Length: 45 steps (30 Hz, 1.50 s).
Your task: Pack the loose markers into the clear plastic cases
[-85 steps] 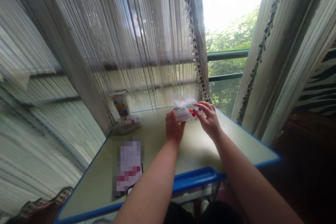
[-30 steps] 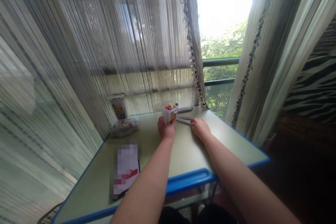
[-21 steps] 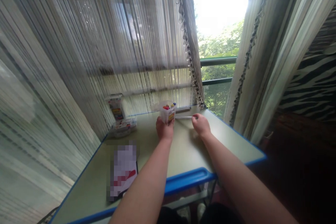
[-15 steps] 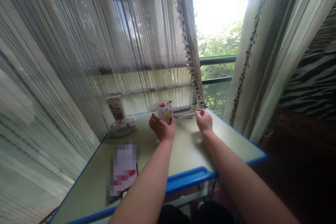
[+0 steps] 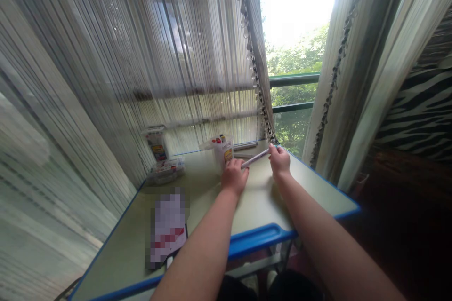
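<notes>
A marker pen point(image 5: 256, 157) with a pale barrel slants between my two hands. My right hand point(image 5: 280, 162) is closed around its upper end, where a bit of teal shows. My left hand point(image 5: 235, 178) is closed at the lower end of the barrel, its fingertips partly hidden. Just behind my left hand stands a clear plastic marker box point(image 5: 221, 151) with a yellow label, its lid tipped open to the left. Several markers with red, yellow and blue ends poke up inside it.
A second marker box point(image 5: 155, 143) stands at the back left, behind a flat clear case point(image 5: 167, 169). Slim rods point(image 5: 245, 146) lie along the rear of the blue-edged table point(image 5: 257, 211). A blurred-out flat item point(image 5: 167, 230) lies front left. String curtains point(image 5: 197, 56) hang behind.
My left hand has let go of the marker box, which now stands on the table, and moved right to the marker pen's lower end. My right hand has shifted slightly right.
</notes>
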### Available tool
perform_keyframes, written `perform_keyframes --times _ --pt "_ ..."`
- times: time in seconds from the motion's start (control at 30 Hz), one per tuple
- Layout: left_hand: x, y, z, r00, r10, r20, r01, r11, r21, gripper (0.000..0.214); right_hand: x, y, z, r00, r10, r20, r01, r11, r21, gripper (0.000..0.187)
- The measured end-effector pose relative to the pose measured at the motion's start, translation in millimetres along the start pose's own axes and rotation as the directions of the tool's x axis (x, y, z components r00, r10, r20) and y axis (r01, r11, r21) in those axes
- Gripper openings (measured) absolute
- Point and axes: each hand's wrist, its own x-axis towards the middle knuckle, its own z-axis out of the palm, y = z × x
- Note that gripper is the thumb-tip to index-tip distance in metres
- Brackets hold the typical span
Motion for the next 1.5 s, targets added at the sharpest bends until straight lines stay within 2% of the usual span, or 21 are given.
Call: perform_keyframes --times 0.13,0.27,0.43,0.6,0.87,1.1,1.33,1.5 --pt "0.4 2.6 -1.6 0.993 -0.022 0.120 0.027 0.999 -0.039 0.015 0.1 1.6 -0.4 0.999 0.009 -0.042 -0.006 0.997 0.078 0.037" --pt "-1.1 4.2 1.2 0.985 -0.046 0.163 0.062 0.994 -0.093 0.020 0.0 2.2 -1.8 0.999 0.004 -0.037 -0.001 0.997 0.077 0.040" --pt "-1.8 3.6 2.6 0.987 -0.055 0.149 0.076 0.987 -0.140 0.013 2.7 3.3 -2.9 0.996 0.059 -0.066 -0.056 0.997 0.053 0.032" --pt "-1.6 4.5 -0.4 0.993 -0.052 0.104 0.064 0.992 -0.111 0.011 6.4 3.8 -0.6 0.994 0.103 -0.041 -0.099 0.991 0.094 0.026" --pt "-2.2 4.3 -2.2 0.995 -0.023 0.098 0.035 0.993 -0.114 0.015 5.4 -1.4 -2.0 0.988 0.148 -0.046 -0.139 0.976 0.166 0.023" --pt "-2.3 5.3 -2.4 0.993 -0.023 0.120 0.035 0.995 -0.094 0.018 7.3 -0.9 -2.1 0.987 0.150 -0.062 -0.140 0.980 0.143 0.018" --pt "-2.8 8.5 -3.4 0.990 -0.022 0.138 0.029 0.998 -0.047 0.035 7.0 -1.6 -2.7 0.989 0.140 -0.056 -0.134 0.985 0.105 0.020" --pt "-2.8 8.3 -2.5 0.988 0.018 0.152 -0.006 0.997 -0.079 0.033 5.9 -3.2 -3.6 0.986 0.151 -0.077 -0.142 0.984 0.109 0.022"
